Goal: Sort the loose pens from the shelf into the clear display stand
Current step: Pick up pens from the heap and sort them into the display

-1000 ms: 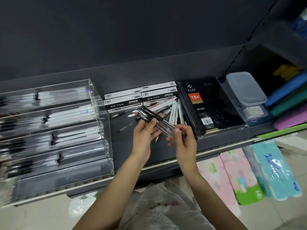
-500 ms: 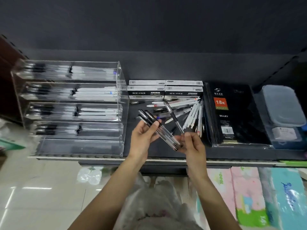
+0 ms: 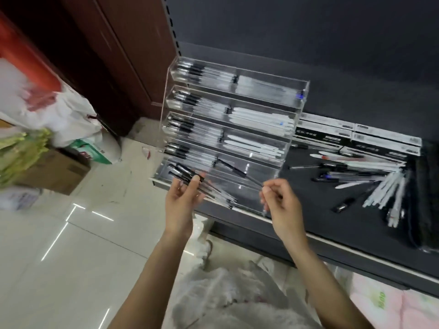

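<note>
The clear tiered display stand (image 3: 293, 129) sits at the left end of the dark shelf (image 3: 316, 210), its upper tiers filled with black-capped and white pens. My left hand (image 3: 184, 200) grips a bundle of clear black-capped pens (image 3: 190, 178) in front of the stand's lowest tier. My right hand (image 3: 281, 205) pinches the tip end of a single black-capped pen (image 3: 234, 168) that slants up and left over the lowest tier. A pile of loose pens (image 3: 370, 172) lies on the shelf to the right of the stand.
Black-and-white pen boxes (image 3: 356, 136) stand behind the loose pile. A black diary (image 3: 427, 193) lies at the shelf's right edge. Plastic bags (image 3: 54, 112) and a cardboard box (image 3: 54, 172) sit on the tiled floor at left. A white bag (image 3: 228, 298) hangs below my arms.
Both hands have moved left from above the loose pile to the front of the stand. My right hand has drawn one pen apart from the bundle. The view has swung left.
</note>
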`<state>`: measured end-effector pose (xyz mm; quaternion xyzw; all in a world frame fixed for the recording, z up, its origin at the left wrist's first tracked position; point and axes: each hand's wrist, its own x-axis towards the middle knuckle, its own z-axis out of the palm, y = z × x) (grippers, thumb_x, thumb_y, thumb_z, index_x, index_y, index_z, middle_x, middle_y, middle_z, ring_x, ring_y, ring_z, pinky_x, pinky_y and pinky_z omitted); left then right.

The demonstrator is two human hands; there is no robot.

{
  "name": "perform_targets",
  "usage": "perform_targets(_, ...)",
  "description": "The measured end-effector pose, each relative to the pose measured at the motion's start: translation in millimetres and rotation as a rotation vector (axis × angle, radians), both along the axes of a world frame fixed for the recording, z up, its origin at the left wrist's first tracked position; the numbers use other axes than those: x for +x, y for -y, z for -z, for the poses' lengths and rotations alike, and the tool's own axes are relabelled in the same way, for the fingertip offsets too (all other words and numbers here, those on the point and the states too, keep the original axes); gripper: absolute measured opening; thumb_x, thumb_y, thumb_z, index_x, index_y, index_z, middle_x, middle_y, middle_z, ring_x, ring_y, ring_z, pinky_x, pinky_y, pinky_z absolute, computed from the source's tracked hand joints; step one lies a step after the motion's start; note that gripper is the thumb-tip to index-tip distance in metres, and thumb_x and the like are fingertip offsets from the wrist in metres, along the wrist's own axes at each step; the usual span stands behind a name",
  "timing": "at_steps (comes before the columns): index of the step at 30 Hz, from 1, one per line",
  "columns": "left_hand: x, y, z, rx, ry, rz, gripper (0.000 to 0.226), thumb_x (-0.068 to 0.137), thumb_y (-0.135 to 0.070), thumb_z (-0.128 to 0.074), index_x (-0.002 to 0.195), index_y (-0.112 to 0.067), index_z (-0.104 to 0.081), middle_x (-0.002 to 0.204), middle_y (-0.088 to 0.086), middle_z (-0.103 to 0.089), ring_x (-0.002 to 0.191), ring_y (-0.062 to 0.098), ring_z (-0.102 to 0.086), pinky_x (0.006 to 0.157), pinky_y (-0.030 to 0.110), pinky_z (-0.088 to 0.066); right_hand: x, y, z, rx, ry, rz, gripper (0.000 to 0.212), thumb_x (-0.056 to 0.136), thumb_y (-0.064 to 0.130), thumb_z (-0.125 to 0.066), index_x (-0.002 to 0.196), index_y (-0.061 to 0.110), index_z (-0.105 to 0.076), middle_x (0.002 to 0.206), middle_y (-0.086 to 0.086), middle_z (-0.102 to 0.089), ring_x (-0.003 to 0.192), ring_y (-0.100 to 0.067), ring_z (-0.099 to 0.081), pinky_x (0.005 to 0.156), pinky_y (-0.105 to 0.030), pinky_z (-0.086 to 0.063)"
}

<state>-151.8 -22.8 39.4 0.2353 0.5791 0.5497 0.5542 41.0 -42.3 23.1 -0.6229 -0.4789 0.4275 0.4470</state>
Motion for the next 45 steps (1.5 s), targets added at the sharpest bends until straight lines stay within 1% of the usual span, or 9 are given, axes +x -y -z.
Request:
perform_targets(8,-117.2,-42.5,21.5,-0.039,0.046,0.006,0.005,0.092,-0.014,-0.06,0.094,-0.017,-0.063,0.088,-0.001,-0.068,0.083,0.014,-0.06,0.066,0.018,-0.052,-108.6,-73.6,13.6,0.18,0.525,0.053,0.014,0.096,0.017,-0.05,0.105,0.012,-0.059,0.101,-0.001,-0.065,0.093,-0.018,-0.06,0.081,-0.034,-0.051)
perform_targets(17,-148.1,-63.1,32.5,-0.081,0.15,0.157,0.006,0.093,-0.011,-0.057,0.093,-0.014,-0.061,0.081,-0.007,-0.072,0.074,0.005,-0.067,0.064,0.017,-0.051,-152.0,-106.0,11.0,0.277,0.919,0.082,0.01,0.089,0.007,-0.058,0.096,0.011,-0.065,0.089,-0.002,-0.069,0.084,-0.024,-0.058,0.076,-0.035,-0.046)
perform_targets(22,-150.5,-69.2,34.3,-0.098,0.2,0.195,0.015,0.093,-0.011,-0.057,0.106,-0.003,-0.06,0.097,0.011,-0.071,0.084,0.015,-0.069,0.063,0.016,-0.051,-157.8,-115.9,21.8,0.32,1.308,0.034,0.02,0.07,0.002,-0.075,0.083,0.017,-0.072,0.084,0.0,-0.069,0.079,-0.024,-0.06,0.072,-0.032,-0.047)
perform_targets(25,-151.0,-72.7,33.3,-0.103,0.211,0.203,0.008,0.093,-0.011,-0.057,0.099,-0.008,-0.062,0.088,-0.001,-0.072,0.08,0.01,-0.069,0.062,0.015,-0.051,-159.5,-121.5,30.4,0.31,1.385,0.017,0.028,0.063,-0.003,-0.078,0.081,0.017,-0.075,0.083,-0.001,-0.067,0.076,-0.023,-0.059,0.071,-0.033,-0.049)
perform_targets(29,-152.6,-73.0,33.6,-0.109,0.192,0.231,0.01,0.093,-0.016,-0.059,0.1,-0.009,-0.062,0.093,-0.003,-0.072,0.086,0.009,-0.066,0.065,0.016,-0.05,-163.8,-118.8,28.7,0.364,1.275,0.075,0.027,0.069,-0.002,-0.076,0.089,0.017,-0.075,0.085,-0.002,-0.065,0.079,-0.024,-0.059,0.073,-0.034,-0.05)
perform_targets(31,-152.1,-72.9,31.8,-0.107,0.207,0.223,0.008,0.093,-0.015,-0.059,0.099,-0.01,-0.061,0.093,-0.002,-0.072,0.086,0.01,-0.067,0.065,0.015,-0.051,-174.0,-109.4,12.2,0.357,0.954,0.064,0.02,0.083,0.005,-0.067,0.099,0.015,-0.072,0.09,-0.001,-0.065,0.08,-0.017,-0.06,0.074,-0.026,-0.05)
perform_targets(34,-150.6,-73.0,30.7,-0.099,0.211,0.208,0.01,0.092,-0.013,-0.059,0.101,-0.008,-0.061,0.093,-0.001,-0.072,0.084,0.01,-0.068,0.066,0.016,-0.051,-190.1,-89.0,-18.6,0.08,0.503,-0.122,0.018,0.09,0.024,-0.061,0.106,0.017,-0.068,0.091,0.01,-0.066,0.079,0.003,-0.058,0.072,-0.005,-0.042)
perform_targets(40,-142.3,-70.5,30.9,-0.051,0.243,0.244,0.021,0.093,-0.009,-0.057,0.112,-0.003,-0.061,0.103,0.007,-0.071,0.094,0.02,-0.069,0.073,0.022,-0.054,-186.4,-68.4,-13.8,-0.107,0.341,-0.181,0.013,0.082,0.015,-0.071,0.094,0.02,-0.073,0.082,0.019,-0.067,0.077,0.006,-0.061,0.073,-0.006,-0.044)
perform_targets(45,-135.9,-70.4,33.5,-0.084,0.251,0.172,0.017,0.091,-0.009,-0.059,0.108,-0.009,-0.063,0.095,0.004,-0.069,0.083,0.014,-0.069,0.072,0.021,-0.055,-150.7,-70.2,-9.6,0.032,0.476,0.003,0.013,0.082,0.011,-0.07,0.091,0.02,-0.075,0.082,0.011,-0.069,0.071,0.003,-0.059,0.068,-0.007,-0.043)
